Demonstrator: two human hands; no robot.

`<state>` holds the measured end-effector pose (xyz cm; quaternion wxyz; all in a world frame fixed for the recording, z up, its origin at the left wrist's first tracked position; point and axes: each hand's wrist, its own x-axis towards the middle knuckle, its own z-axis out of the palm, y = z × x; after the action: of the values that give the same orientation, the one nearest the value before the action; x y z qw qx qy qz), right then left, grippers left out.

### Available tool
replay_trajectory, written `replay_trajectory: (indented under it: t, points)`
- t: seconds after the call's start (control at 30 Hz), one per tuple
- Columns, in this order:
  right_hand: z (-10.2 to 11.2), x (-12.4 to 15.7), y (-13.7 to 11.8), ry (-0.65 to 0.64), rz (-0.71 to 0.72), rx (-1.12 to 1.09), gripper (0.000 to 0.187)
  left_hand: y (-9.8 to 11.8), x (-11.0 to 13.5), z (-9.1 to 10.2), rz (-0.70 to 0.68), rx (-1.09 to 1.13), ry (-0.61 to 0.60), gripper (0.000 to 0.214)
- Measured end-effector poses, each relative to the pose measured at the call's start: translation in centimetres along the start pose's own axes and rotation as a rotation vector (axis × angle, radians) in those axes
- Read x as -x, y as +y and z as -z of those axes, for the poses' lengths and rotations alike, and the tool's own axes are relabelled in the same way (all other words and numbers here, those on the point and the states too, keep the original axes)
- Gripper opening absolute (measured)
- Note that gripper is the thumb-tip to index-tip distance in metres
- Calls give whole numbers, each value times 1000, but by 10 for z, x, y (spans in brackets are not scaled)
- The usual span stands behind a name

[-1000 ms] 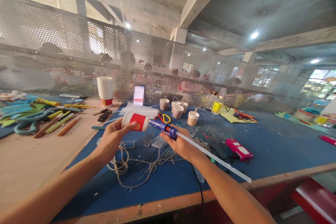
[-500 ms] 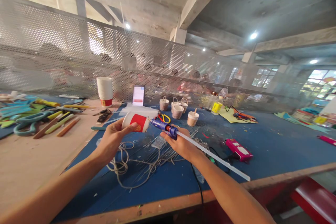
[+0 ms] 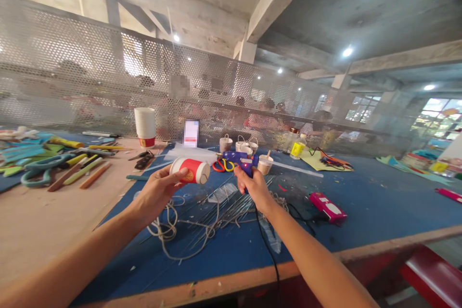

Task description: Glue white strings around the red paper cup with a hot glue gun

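My left hand [image 3: 159,190] is closed around a red and white paper cup [image 3: 195,170], which lies on its side in the air with its base turned to the right. In my right hand [image 3: 255,186] is a blue hot glue gun [image 3: 236,156], gripped by its handle. The gun's nozzle points left, above and apart from the cup. A long translucent glue stick [image 3: 296,169] sticks out of the gun's back. Below both hands lie a coil of grey cord [image 3: 166,224] and several thin wires [image 3: 220,216] on the blue table mat [image 3: 144,269].
A stack of paper cups [image 3: 145,125] stands at the back left, near a phone [image 3: 191,133]. Several small cups with handles [image 3: 225,143] are behind the gun. Scissors and tools [image 3: 39,169] lie left. A pink box [image 3: 327,208] and yellow-labelled bottle [image 3: 298,147] are right.
The glue gun has moved up and right, away from the cup's base, and its glue stick has swung to nearly level. The cup has turned so that its base shows more.
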<state>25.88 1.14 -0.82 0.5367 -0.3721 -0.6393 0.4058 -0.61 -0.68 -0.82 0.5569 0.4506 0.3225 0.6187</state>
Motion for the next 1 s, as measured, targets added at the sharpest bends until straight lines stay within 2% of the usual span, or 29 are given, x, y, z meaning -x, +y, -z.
replay_trajectory:
  t: [0.13,0.23,0.3,0.43,0.57,0.77,1.0]
  points:
    - [3,-8,6,-11,-195,-209,33,1,-1,1,33,31,19,19]
    - [5,-12,11,-3,-309,-244,34,2,0,0,35,34,22,21]
    - [6,-13,12,1,-324,-244,36,3,0,-1,21,22,29,21]
    - [5,-9,6,-7,-181,-198,37,4,0,-2,-24,-54,69,22]
    - [4,0,-5,-73,-17,23,38,2,-1,-1,-46,-130,100,26]
    - [-2,13,-13,-127,55,304,37,1,0,-1,-43,-133,117,27]
    - [-8,17,-8,-109,283,515,31,-1,0,-1,-48,-164,123,29]
